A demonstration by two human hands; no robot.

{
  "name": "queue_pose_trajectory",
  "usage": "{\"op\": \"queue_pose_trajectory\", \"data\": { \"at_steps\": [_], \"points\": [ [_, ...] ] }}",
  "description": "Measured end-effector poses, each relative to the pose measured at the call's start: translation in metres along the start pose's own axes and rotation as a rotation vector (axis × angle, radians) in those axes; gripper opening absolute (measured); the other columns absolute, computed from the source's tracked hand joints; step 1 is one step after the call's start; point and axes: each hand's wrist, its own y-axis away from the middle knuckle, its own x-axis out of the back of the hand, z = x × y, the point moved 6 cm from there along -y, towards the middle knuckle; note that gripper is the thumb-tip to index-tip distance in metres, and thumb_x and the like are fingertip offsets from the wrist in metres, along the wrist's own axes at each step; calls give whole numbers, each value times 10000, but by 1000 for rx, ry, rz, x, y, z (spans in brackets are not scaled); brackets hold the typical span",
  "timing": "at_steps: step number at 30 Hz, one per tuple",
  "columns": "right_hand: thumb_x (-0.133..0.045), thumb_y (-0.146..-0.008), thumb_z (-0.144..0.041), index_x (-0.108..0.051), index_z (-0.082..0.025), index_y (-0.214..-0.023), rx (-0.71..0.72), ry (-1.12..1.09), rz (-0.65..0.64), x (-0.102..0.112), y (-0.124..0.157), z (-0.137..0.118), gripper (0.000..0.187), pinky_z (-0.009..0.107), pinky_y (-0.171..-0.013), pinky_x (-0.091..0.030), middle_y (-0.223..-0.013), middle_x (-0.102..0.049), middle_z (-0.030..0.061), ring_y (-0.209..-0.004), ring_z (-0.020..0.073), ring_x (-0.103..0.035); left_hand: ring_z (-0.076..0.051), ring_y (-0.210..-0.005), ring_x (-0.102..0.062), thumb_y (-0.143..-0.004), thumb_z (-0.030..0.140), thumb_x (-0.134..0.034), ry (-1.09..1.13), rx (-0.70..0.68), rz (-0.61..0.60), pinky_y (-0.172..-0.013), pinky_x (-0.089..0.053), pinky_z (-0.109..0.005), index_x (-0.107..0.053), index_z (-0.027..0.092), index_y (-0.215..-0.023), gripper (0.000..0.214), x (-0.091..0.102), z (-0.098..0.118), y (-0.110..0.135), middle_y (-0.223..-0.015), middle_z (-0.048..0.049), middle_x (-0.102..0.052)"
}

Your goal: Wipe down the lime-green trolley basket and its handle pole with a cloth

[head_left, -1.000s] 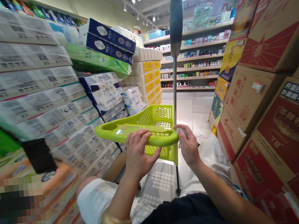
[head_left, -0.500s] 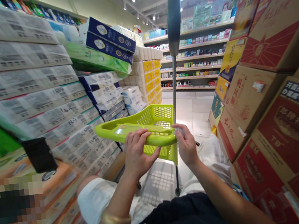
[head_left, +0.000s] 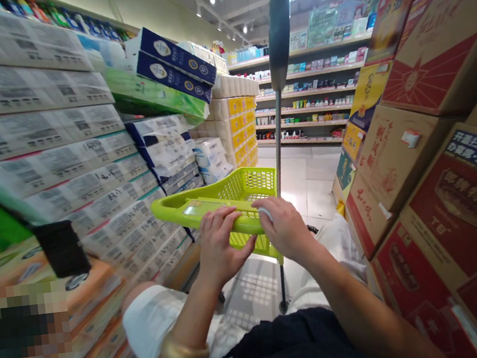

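- Left hand: fingers are laid over the lime-green trolley handle; clench not determinable from this view.
- Gold bangle is worn on the left wrist.
- Right hand: fingers are closed on a small pale item, which is held at the handle's right end and mostly hidden by the hand.
- Handle is fixed to the near edge of a lime-green mesh basket; a pale rectangular patch is seen on the handle, left of the left hand.
- Metal pole is seen upright beyond the basket, with a flat grey blade at its top.
- White fabric and dark clothing are seen under the arms.
- Tiled floor is seen below the basket.
- Wrapped tissue packs are stacked along the left.
- Printed cardboard cartons are stacked along the right.
- Yellow-labelled roll packs are stacked ahead, left of the pole.
- Stocked store shelves are seen at the far end.
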Motion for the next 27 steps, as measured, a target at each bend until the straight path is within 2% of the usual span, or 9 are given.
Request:
{"op": "queue_pose_trajectory", "data": {
  "at_steps": [4,6,8,11,16,21,23,25,27],
  "points": [
    [-374,-957,-223,-564,-115,-1268,-22,241,-215,-16,-9,-34,379,419,-909,-460,-1053,-697,165,-997,269,-646,-282,-1161,-532,-757,407,-627,12,10,-13,-1078,-306,-485,-551,216,-1111,410,-1,-3,1,-1213,-93,-613],
    [-373,-966,-238,-562,-101,-1263,-31,265,-277,-18,-12,-40,377,410,-873,-475,-1024,-703,175,-963,271,-660,-284,-1158,-532,-751,407,-629,17,6,-19,-1072,-312,-487,-549,213,-1113,418,-1,-6,1,-1217,-96,-611],
    [-395,-960,-237,-590,-124,-1221,-6,235,-279,-16,-12,-36,345,405,-875,-475,-1027,-703,160,-976,267,-655,-280,-1161,-531,-764,405,-629,14,-10,-24,-1064,-323,-480,-547,212,-1121,413,1,-8,1,-1220,-96,-611],
    [-427,-939,-214,-626,-170,-1140,71,100,-176,-6,-4,-19,286,399,-897,-470,-1045,-690,118,-998,248,-627,-272,-1178,-527,-791,397,-627,4,-29,-35,-1062,-326,-470,-550,221,-1120,382,3,-8,1,-1229,-87,-610],
    [-424,-944,-214,-613,-211,-1122,103,-162,117,5,13,-1,260,395,-923,-465,-1072,-655,87,-1024,221,-577,-274,-1168,-528,-773,386,-640,3,9,-27,-1057,-335,-477,-561,232,-1083,355,5,-8,0,-1207,-76,-612],
    [-458,-930,-184,-626,-241,-1104,267,-221,120,-3,22,-18,248,412,-964,-431,-1063,-646,63,-1057,213,-560,-272,-1145,-526,-814,419,-592,42,2,-42,-1049,-336,-483,-576,220,-1067,322,9,-9,-1,-1199,-85,-613],
    [-445,-936,-188,-606,-248,-1129,305,-311,163,-5,26,-13,259,403,-962,-444,-1096,-630,64,-1075,205,-565,-269,-1137,-526,-838,419,-551,59,11,-50,-1048,-331,-490,-584,222,-1054,294,11,-13,0,-1189,-83,-614],
    [-419,-949,-213,-579,-245,-1153,245,-419,287,-8,31,5,261,403,-973,-450,-1138,-599,74,-1105,202,-559,-269,-1132,-530,-856,421,-516,70,30,-48,-1065,-306,-512,-593,225,-1033,275,14,-17,0,-1172,-80,-620],
    [-400,-960,-258,-572,-233,-1130,75,-487,448,-15,38,30,244,409,-997,-435,-1139,-573,76,-1118,201,-545,-268,-1122,-538,-865,423,-497,73,54,-40,-1076,-291,-526,-603,225,-1010,267,17,-21,1,-1157,-76,-626]
  ]
}}
